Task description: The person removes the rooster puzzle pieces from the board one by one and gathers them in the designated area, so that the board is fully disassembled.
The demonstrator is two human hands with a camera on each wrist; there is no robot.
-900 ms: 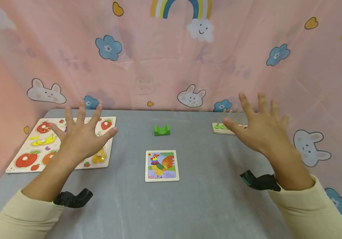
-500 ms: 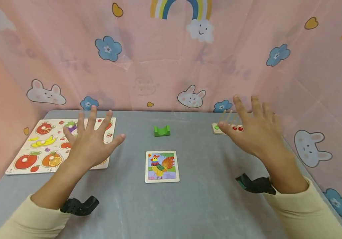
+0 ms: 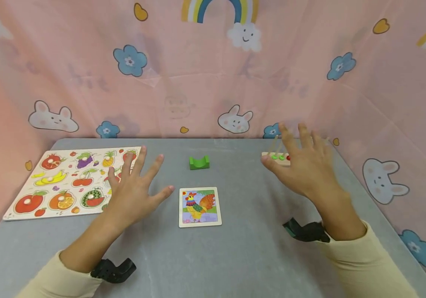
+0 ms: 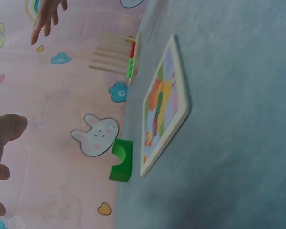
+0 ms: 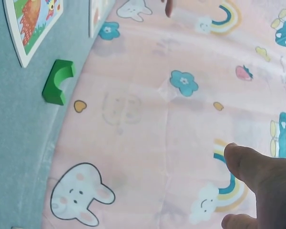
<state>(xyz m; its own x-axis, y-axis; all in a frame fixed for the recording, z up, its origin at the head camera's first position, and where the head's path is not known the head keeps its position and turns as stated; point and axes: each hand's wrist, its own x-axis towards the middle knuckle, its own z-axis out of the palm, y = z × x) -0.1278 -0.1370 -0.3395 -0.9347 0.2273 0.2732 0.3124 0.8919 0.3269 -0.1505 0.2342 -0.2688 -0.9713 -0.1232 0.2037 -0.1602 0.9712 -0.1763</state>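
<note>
My left hand [image 3: 135, 194] hovers over the table with fingers spread, between the fruit puzzle board [image 3: 62, 180] and the rooster puzzle [image 3: 199, 207]; it holds nothing. My right hand [image 3: 304, 163], also spread and holding nothing, is raised in front of the small peg board [image 3: 281, 159] and hides part of it. Green and red beads sit at the base of that board's thin pegs. A green block with a curved hollow [image 3: 199, 162] lies behind the rooster puzzle, and the left wrist view shows the same green block [image 4: 121, 161] standing apart from both hands.
The grey table [image 3: 198, 260] ends at the back against a pink curtain [image 3: 183, 74] printed with rabbits, flowers and rainbows. The curtain also closes in both sides. A black strap device [image 3: 113, 271] is worn on each wrist.
My left hand has moved right and toward me, off much of the fruit board, uncovering its pictures. My right hand has shifted left a little. The objects on the table have stayed put.
</note>
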